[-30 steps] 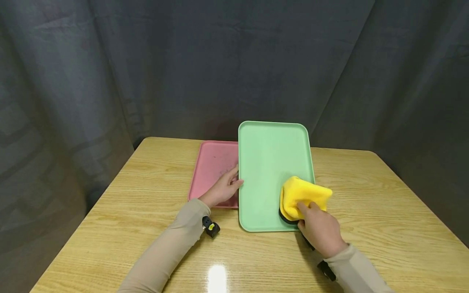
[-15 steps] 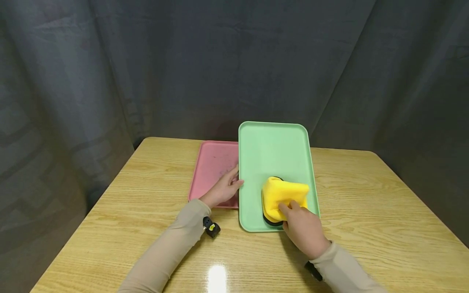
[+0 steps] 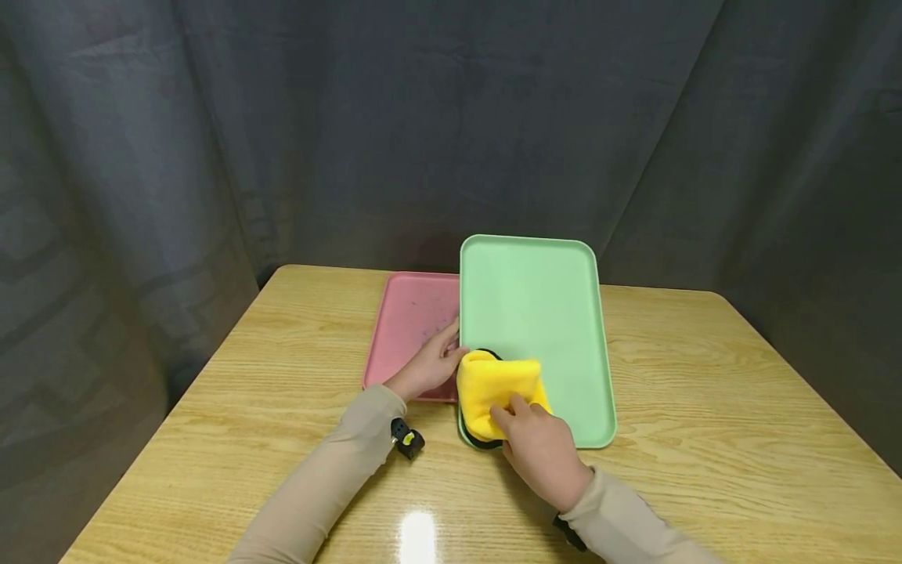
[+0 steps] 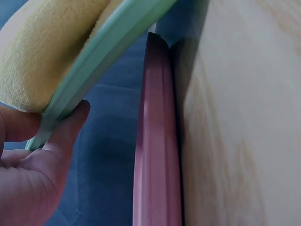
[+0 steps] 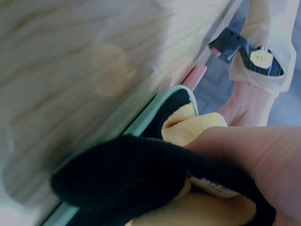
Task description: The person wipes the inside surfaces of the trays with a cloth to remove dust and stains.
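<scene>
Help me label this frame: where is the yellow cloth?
In the head view, the yellow cloth is on the near-left corner of the green tray, held by the right hand, beside the left hand.

Slid yellow cloth [image 3: 493, 384] leftward across green tray [image 3: 543, 305] with right hand [image 3: 544, 454]. Now just beside grip of left hand [image 3: 427, 366].

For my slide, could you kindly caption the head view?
Left hand grips green tray; right hand holds yellow cloth on it.

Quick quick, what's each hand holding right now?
Left hand: holding the green tray by its left edge.
Right hand: holding the yellow cloth on the tray.
</scene>
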### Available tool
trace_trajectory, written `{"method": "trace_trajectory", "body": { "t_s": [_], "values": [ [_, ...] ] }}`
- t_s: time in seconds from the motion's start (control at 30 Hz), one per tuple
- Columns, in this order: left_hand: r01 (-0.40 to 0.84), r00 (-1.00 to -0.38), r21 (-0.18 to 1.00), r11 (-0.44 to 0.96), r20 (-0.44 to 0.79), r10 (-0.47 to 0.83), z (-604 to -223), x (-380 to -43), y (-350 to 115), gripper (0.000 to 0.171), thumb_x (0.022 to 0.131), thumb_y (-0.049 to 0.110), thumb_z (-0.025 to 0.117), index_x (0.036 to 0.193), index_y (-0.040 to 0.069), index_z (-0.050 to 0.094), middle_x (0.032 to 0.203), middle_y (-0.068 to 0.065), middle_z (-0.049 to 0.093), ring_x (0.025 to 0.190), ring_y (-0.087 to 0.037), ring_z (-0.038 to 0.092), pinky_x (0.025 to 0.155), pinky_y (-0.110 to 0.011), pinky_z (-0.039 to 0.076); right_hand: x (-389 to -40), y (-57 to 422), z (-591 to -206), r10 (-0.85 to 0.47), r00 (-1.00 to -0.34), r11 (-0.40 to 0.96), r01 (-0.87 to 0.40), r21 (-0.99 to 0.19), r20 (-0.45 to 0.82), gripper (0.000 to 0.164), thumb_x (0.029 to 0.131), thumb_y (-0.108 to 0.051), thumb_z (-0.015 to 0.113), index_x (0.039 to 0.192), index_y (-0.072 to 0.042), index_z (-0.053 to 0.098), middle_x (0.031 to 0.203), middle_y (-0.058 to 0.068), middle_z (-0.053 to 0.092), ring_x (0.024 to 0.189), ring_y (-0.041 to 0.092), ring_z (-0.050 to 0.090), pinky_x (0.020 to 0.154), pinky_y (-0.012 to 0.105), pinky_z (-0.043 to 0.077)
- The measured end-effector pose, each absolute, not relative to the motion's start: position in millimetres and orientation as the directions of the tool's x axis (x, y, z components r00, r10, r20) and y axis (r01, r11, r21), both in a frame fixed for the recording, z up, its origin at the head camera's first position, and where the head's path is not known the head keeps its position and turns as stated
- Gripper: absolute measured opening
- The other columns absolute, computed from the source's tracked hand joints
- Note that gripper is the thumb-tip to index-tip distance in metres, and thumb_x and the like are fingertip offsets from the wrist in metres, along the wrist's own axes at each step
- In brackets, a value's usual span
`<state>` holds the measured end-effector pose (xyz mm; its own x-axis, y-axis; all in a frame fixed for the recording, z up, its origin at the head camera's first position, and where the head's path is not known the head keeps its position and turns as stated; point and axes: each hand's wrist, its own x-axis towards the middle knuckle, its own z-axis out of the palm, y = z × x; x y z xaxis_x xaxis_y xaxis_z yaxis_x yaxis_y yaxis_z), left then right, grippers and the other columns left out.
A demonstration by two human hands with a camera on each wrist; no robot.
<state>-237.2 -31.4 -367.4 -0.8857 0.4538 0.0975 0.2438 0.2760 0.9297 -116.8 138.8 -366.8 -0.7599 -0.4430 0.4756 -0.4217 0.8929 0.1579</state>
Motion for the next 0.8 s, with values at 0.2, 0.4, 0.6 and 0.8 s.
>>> {"method": "trace_trajectory", "body": {
  "t_s": [0.2,0.4,0.6,0.8],
  "values": [
    [0.248,-0.887,0.926,0.284,0.099,0.451,-368,-238,-31,0.059,0.099,0.009,0.042,0.151,0.018,0.015,0.159,-0.002,0.011,0.141,-0.025,0.029,0.114,-0.041,0.032,-115,138,-366,-0.412,-0.797,0.910,-0.386,0.153,0.440,0.040,0.056,-0.011,0.084,0.090,-0.015,0.064,0.080,0.003,0.058,0.052,0.017,0.047,0.034,0.025,0.032],
    [0.253,-0.879,0.929,0.270,0.104,0.466,-368,-239,-30,0.059,0.099,0.009,0.042,0.151,0.017,0.015,0.159,-0.004,0.009,0.140,-0.026,0.031,0.112,-0.040,0.035,-115,145,-364,-0.390,-0.823,0.920,-0.366,0.139,0.412,0.039,0.056,-0.009,0.082,0.090,-0.014,0.064,0.080,0.003,0.059,0.052,0.016,0.047,0.033,0.023,0.030],
    [0.277,-0.867,0.923,0.266,0.121,0.482,-367,-239,-30,0.061,0.098,0.007,0.042,0.151,0.015,0.013,0.159,-0.005,0.008,0.141,-0.026,0.029,0.111,-0.040,0.036,-115,155,-362,-0.364,-0.839,0.930,-0.346,0.120,0.405,0.038,0.056,-0.006,0.079,0.090,-0.014,0.064,0.077,0.004,0.057,0.050,0.015,0.045,0.033,0.022,0.029],
    [0.280,-0.862,0.924,0.261,0.122,0.491,-366,-238,-30,0.061,0.099,0.007,0.041,0.151,0.014,0.011,0.159,-0.006,0.008,0.140,-0.027,0.029,0.109,-0.040,0.038,-116,171,-361,-0.313,-0.871,0.949,-0.305,0.081,0.380,0.034,0.057,-0.003,0.076,0.084,-0.014,0.059,0.070,0.002,0.051,0.047,0.015,0.042,0.034,0.021,0.026]
  ]
}}
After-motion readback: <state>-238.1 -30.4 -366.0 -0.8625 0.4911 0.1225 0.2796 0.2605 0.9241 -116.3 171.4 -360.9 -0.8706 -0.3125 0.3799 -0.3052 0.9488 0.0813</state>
